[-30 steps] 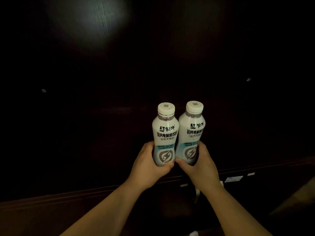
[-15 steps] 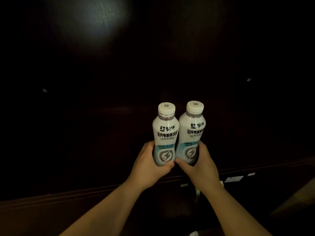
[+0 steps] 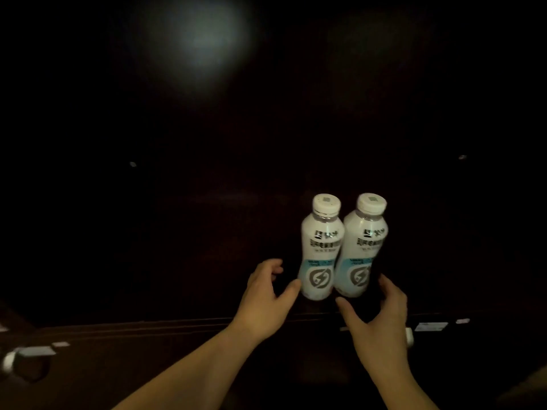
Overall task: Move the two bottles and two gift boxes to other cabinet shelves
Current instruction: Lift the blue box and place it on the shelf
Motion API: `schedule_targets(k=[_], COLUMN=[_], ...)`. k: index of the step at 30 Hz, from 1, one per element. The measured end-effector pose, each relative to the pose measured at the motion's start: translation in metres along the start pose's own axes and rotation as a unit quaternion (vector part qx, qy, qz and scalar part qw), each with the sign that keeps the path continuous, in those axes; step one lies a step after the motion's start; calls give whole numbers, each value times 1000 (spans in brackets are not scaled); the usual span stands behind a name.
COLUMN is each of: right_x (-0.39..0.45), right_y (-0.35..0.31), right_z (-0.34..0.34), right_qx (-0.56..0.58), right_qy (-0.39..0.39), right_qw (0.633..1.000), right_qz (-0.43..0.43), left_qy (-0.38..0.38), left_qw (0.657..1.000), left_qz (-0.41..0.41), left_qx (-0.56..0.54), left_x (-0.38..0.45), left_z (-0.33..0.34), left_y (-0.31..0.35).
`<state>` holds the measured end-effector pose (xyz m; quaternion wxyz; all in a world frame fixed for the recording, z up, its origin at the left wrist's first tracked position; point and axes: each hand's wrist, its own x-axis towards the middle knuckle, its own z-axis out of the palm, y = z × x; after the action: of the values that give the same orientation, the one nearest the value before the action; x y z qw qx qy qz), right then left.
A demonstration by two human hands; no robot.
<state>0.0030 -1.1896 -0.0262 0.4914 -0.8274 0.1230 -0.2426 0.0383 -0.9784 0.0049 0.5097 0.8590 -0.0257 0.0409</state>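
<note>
Super dim for us here, nearly everything is black. The only light is a soft hazy glow patch [image 3: 192, 39] up top on the dark wood panel [image 3: 384, 113]. We can make out the two white bottles [image 3: 321, 247] best, but their print is smeared by motion blur. Both forearms look murky, and the corners just fade to nothing

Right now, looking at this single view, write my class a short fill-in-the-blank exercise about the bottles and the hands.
1. The number of white bottles standing on the dark shelf is ____.
2. The left bottle and the right bottle each carry a cap coloured ____.
3. The left hand and the right hand are both ____, gripping neither bottle.
4. Beside each other, the bottles stand ____, caps on top.

Missing words: two; white; open; upright
</note>
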Motion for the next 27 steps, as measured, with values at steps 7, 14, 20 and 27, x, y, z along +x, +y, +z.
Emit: schedule_targets(k=[7,14,20,27], right_x=[-81,-195,-327,-419], right_y=[-61,-196,-374,-465], right_z=[49,156,287,430], right_qx=[25,173,132,112], right_qy=[96,-128,-178,-390], right_qw=[995,974,975,902], right_qz=[-15,68,23,-149], left_qy=[7,82,183,291], left_qw=[996,982,946,921], left_qz=[-1,20,30,-34], left_qx=[92,168,266,256], left_x=[-53,-127,-189,-235], left_z=[-131,-303,-502,-725], left_y=[-14,-32,-86,-168])
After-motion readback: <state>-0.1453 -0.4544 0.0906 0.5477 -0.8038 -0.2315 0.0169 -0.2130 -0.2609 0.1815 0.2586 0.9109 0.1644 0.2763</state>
